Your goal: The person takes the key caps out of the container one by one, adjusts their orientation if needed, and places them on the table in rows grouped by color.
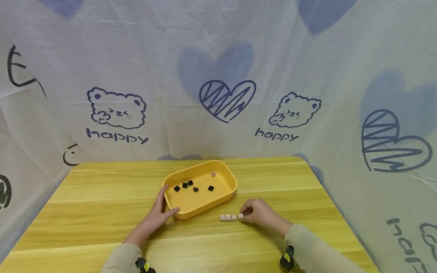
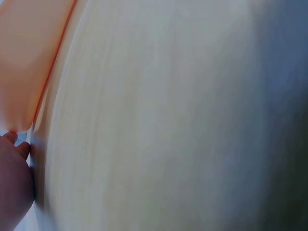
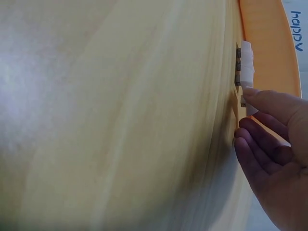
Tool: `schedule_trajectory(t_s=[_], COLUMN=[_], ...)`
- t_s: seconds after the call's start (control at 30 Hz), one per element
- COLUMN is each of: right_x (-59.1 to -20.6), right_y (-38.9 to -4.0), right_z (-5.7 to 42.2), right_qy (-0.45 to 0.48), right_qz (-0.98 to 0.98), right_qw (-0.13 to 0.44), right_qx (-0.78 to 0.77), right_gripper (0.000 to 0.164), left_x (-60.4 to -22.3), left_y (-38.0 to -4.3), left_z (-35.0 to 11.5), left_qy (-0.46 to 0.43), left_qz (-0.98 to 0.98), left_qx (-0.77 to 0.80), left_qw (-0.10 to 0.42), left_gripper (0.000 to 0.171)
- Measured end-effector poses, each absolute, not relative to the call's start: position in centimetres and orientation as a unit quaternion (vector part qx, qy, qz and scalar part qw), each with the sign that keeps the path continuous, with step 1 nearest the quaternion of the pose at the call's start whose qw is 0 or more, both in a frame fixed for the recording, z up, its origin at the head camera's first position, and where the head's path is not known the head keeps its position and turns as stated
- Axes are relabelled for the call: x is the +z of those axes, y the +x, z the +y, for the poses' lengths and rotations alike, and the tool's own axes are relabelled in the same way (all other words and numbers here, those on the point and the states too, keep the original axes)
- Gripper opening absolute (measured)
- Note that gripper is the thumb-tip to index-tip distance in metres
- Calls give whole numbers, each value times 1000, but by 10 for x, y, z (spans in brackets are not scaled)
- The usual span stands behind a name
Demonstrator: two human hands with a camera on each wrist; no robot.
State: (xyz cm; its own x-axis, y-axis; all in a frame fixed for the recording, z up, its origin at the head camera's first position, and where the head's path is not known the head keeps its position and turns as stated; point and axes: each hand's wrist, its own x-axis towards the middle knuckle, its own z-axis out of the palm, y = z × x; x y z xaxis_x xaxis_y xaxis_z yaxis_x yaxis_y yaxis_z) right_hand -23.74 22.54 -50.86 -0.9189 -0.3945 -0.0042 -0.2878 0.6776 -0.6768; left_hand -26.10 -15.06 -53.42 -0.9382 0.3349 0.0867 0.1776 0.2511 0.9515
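My left hand (image 1: 158,215) holds the near-left corner of a yellow tray (image 1: 205,210), thumb at the front rim and a finger at the left rim. Inside the tray lie several black keycaps (image 1: 211,188) and one whitish keycap with reddish marks (image 1: 213,174). In front of the tray, three white keycaps (image 1: 228,217) stand side by side in a row. My right hand (image 1: 261,213) pinches another white keycap (image 1: 240,216) at the row's right end, a small gap from it. The right wrist view shows dark undersides on the row of keycaps (image 3: 247,62).
The wooden table (image 1: 85,212) reaches to a pale cloth backdrop (image 1: 164,76) with hearts and bears, which also hangs at both sides. A dark wrist device (image 1: 287,258) is strapped on the right sleeve, another (image 1: 143,264) on the left.
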Motion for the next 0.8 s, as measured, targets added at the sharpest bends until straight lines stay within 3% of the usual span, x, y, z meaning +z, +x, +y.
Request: schedule_trajectory(t_s=[0.8], right_x=[-512], right_y=[-237], right_z=[222], right_qy=[-203], right_qz=[917], right_qw=[73], right_qx=[-334], right_gripper=[15], left_x=[-536], left_y=[-260], left_z=[-150], left_qy=[165], left_qz=[784], left_qx=[595], left_qw=[66], left_gripper=[94])
